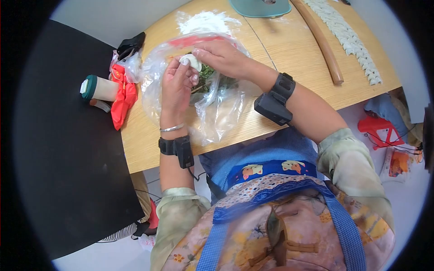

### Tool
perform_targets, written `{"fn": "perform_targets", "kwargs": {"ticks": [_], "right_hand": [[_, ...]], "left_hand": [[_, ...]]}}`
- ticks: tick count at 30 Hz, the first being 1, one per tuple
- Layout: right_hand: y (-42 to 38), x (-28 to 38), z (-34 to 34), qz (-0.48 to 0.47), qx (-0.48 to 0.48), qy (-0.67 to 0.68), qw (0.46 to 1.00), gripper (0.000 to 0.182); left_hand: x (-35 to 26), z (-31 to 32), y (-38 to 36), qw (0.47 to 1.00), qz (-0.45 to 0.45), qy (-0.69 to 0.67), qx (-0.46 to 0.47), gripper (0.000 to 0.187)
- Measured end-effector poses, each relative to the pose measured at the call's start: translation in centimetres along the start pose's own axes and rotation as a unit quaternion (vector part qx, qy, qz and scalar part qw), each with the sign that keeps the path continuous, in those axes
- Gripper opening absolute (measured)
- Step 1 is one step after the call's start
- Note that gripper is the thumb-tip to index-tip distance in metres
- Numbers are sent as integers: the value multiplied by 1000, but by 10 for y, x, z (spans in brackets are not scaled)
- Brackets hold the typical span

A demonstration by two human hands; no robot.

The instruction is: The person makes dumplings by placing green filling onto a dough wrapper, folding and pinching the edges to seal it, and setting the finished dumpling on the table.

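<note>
The left hand [177, 81] is pinching a small white dough piece [194, 63] between thumb and fingers, holding it above the leafy greens [207, 74] in a clear plastic bag [217, 119] that is resting on the tabletop [141, 149]. The dough piece is lying at that grip's right side, its long axis apparently slanting down toward the body. The right hand [217, 56] is reaching in from the right, its thumb poising at the dough's far edge; whether that grip is closing on it, I cannot tell.
</note>
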State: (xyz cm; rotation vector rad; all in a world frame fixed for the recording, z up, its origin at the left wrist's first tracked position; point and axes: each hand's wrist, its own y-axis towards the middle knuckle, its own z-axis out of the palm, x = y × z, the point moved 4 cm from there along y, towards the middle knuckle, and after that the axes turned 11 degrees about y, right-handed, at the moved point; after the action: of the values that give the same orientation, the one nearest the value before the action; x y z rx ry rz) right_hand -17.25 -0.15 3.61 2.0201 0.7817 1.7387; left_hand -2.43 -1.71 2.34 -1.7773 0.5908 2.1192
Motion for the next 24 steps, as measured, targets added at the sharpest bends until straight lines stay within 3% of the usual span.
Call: {"fn": "perform_targets", "kwargs": {"ticks": [6,10,12,24], "right_hand": [[-1,1,-1,-2,43,-56,998,25],[-1,1,0,-16,16,6,1000,26],[-3,0,-1,20,11,44,999,26],[-2,-3,-2,17,19,-12,1000,23]], "left_hand": [[1,1,3,1000,-5,-14,1,16],[1,-1,3,1000,2,-5,13,17],[0,0,4,1000,8,-9,13,17],[0,-5,2,1000,3,12,-19,27]]}}
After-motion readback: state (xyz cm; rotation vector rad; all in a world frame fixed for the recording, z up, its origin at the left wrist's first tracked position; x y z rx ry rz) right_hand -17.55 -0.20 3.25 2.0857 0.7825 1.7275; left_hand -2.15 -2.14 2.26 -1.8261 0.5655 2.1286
